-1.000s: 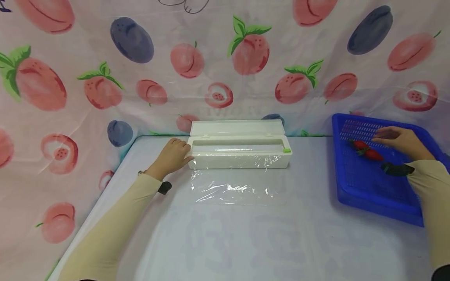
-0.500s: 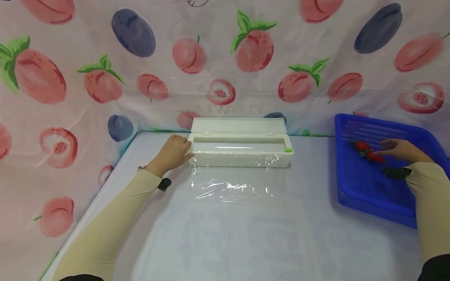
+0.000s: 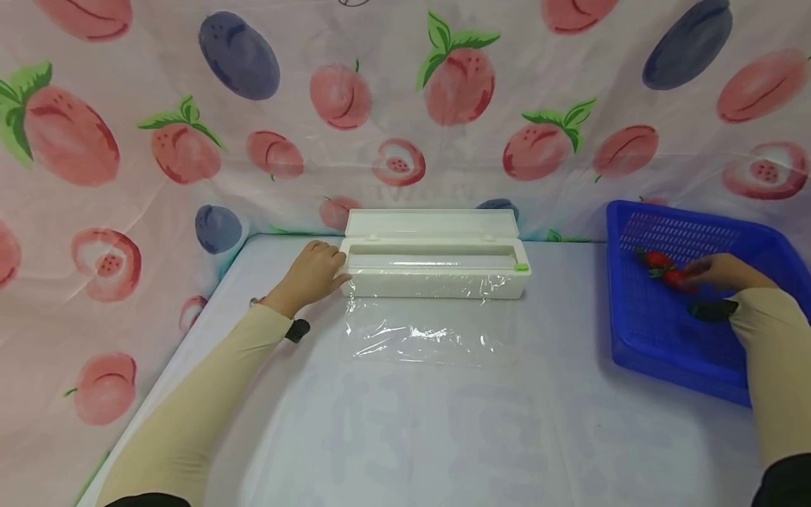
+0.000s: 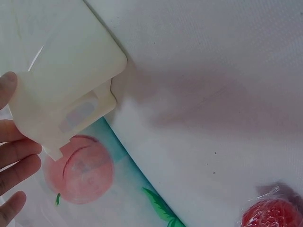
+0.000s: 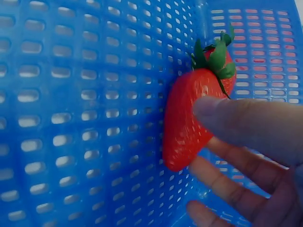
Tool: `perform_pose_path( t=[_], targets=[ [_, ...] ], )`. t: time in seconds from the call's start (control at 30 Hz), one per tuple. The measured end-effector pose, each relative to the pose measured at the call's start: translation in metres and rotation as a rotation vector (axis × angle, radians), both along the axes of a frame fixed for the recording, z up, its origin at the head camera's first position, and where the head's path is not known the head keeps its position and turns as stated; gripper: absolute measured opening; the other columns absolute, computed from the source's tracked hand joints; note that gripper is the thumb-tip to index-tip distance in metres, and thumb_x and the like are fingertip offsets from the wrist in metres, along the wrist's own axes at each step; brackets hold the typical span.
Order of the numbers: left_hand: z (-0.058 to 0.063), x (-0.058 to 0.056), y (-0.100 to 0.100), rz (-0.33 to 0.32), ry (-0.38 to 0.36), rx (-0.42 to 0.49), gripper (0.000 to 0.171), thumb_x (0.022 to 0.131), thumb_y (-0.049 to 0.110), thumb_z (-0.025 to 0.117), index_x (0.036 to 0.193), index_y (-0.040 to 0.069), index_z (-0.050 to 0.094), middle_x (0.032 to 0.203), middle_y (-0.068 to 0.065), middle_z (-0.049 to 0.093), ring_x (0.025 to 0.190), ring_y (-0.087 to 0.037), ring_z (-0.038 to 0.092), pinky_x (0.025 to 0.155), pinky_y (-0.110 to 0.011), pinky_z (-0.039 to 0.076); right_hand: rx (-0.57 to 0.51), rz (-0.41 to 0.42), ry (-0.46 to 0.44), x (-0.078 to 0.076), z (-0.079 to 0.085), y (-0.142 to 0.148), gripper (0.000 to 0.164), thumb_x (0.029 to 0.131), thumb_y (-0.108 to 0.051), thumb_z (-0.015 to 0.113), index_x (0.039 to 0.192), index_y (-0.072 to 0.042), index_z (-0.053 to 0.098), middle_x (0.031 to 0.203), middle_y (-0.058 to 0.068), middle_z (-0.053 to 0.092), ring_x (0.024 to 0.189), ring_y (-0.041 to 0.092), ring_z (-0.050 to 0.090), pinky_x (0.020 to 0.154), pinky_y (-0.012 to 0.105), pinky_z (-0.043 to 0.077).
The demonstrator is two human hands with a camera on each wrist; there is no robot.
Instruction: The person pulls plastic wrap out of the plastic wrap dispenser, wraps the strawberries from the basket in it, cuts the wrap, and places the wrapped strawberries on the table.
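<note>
My left hand (image 3: 308,278) grips the left end of a white cling film dispenser (image 3: 437,285), thumb at the front and fingers behind. The dispenser's lid (image 3: 432,224) stands raised, and a sheet of clear cling film (image 3: 424,338) hangs over its front onto the table. Inside the blue basket (image 3: 646,352), my right hand (image 3: 728,272) pinches the nearer red strawberry (image 5: 187,125). In the right wrist view the thumb presses on its side, with fingers behind it. A second strawberry (image 3: 657,260), mostly hidden in the right wrist view, lies against its leafy end.
The basket stands at the right on a white-covered table (image 3: 405,436). A fruit-printed cloth (image 3: 380,84) hangs behind the dispenser and along the left. A red glossy thing (image 4: 272,215) shows at the lower corner of the left wrist view, partly cut off.
My right hand has lowered onto the nearer strawberry, and its fingers have closed around it. The left hand has stayed on the dispenser. The head view has shifted slightly.
</note>
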State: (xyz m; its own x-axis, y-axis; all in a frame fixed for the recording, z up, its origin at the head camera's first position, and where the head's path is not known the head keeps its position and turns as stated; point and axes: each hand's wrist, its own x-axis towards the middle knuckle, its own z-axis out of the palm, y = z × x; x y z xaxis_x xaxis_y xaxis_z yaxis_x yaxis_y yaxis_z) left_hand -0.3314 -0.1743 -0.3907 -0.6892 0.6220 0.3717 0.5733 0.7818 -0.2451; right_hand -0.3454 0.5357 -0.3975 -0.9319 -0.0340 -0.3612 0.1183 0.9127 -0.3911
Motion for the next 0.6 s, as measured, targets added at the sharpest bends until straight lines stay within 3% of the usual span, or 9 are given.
perform_pose_path(
  t=[0.13, 0.23, 0.4, 0.6],
  targets=[
    [0.0, 0.0, 0.0, 0.003, -0.005, 0.003, 0.03, 0.082, 0.03, 0.071, 0.083, 0.002, 0.062, 0.087, -0.014, 0.066, 0.092, -0.032, 0.063, 0.091, -0.045, 0.044, -0.006, 0.004, -0.068, -0.004, -0.005, 0.003, 0.089, 0.074, -0.047, 0.072, 0.122, 0.022, 0.041, 0.12, 0.045, 0.044, 0.106, 0.06, 0.042, 0.077, 0.053, 0.049],
    [0.0, 0.0, 0.0, 0.002, -0.004, 0.004, 0.031, 0.081, 0.03, 0.071, 0.084, 0.001, 0.062, 0.087, -0.015, 0.066, 0.092, -0.032, 0.063, 0.091, -0.045, 0.044, 0.013, 0.024, -0.084, -0.006, -0.006, 0.001, 0.092, 0.073, -0.051, 0.073, 0.12, 0.022, 0.044, 0.113, 0.042, 0.051, 0.103, 0.056, 0.048, 0.075, 0.05, 0.05],
    [0.0, -0.001, 0.0, 0.005, -0.008, 0.0, 0.03, 0.081, 0.03, 0.071, 0.084, 0.001, 0.062, 0.087, -0.014, 0.066, 0.092, -0.032, 0.063, 0.092, -0.045, 0.044, 0.007, 0.029, -0.083, -0.004, -0.002, -0.009, 0.085, 0.075, -0.046, 0.073, 0.117, 0.023, 0.046, 0.099, 0.033, 0.063, 0.088, 0.039, 0.061, 0.073, 0.048, 0.051],
    [-0.001, -0.001, 0.0, 0.015, -0.023, 0.001, 0.029, 0.082, 0.03, 0.071, 0.085, 0.002, 0.062, 0.088, -0.014, 0.066, 0.093, -0.032, 0.062, 0.093, -0.045, 0.044, 0.023, 0.091, -0.037, 0.001, 0.001, -0.016, 0.077, 0.08, -0.038, 0.071, 0.117, 0.024, 0.044, 0.092, 0.025, 0.066, 0.082, 0.029, 0.063, 0.072, 0.048, 0.052]
  ],
)
